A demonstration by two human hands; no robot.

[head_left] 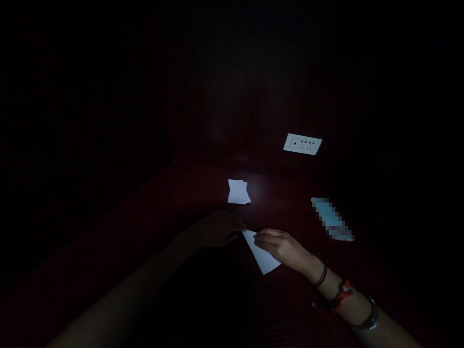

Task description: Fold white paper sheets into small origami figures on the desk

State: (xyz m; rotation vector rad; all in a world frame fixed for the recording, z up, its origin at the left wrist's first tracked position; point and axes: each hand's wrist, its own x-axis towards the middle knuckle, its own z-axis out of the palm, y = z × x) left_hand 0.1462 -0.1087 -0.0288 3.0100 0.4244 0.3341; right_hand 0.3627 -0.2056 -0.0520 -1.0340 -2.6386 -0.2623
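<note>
A white piece of paper [264, 259], which looks folded into a narrow slanted shape, lies on the dark red table in front of me. Over its right edge is my right hand [281, 247], closed on the paper with bent fingers pressed together on top; its thumb is hidden. My left hand [219, 228] is in shadow at the paper's upper left corner. Its fingertips reach that corner, while the thumb shows lower and apart from the fingers. Beyond both hands lie a few overlapping white paper pieces [238, 192] with notched sides.
A phone-like flat object [331, 218], blurred by pixelation, lies to the right on the table [174, 203]. At the back, a white socket plate [302, 144] is set in the dark panel. Bracelets circle my right wrist. Deep darkness hides most of the surroundings.
</note>
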